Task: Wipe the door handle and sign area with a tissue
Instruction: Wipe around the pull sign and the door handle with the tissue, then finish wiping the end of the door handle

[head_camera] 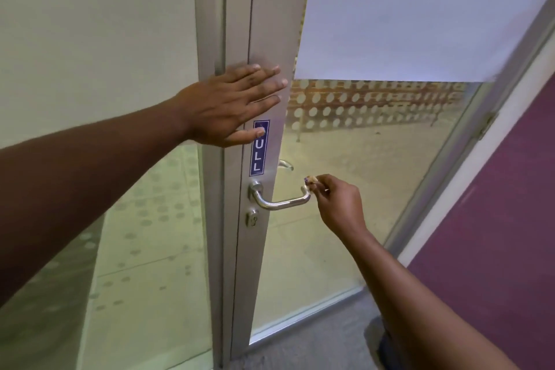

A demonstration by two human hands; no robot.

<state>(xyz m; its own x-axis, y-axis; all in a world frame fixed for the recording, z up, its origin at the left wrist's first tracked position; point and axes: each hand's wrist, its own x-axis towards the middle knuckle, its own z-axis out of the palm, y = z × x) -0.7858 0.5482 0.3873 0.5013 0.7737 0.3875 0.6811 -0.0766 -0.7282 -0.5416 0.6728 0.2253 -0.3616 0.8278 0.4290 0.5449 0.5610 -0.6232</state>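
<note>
A silver lever door handle (277, 204) juts from the grey metal door frame (270, 24). Above it a blue vertical sign (259, 156) reads PULL. My left hand (231, 103) lies flat and open on the frame, fingers spread, its thumb covering the top letter of the sign. My right hand (338, 204) pinches a small crumpled tissue (310, 182) between fingertips, pressed against the free end of the handle. A keyhole cylinder (252, 218) sits just below the handle's base.
The door's glass panel (375, 159) has frosted film above and a dotted band across the middle. A fixed glass pane (135, 249) stands to the left. A purple wall (495, 249) rises at right, over grey carpet (315, 348). A second handle (285, 164) shows through the glass.
</note>
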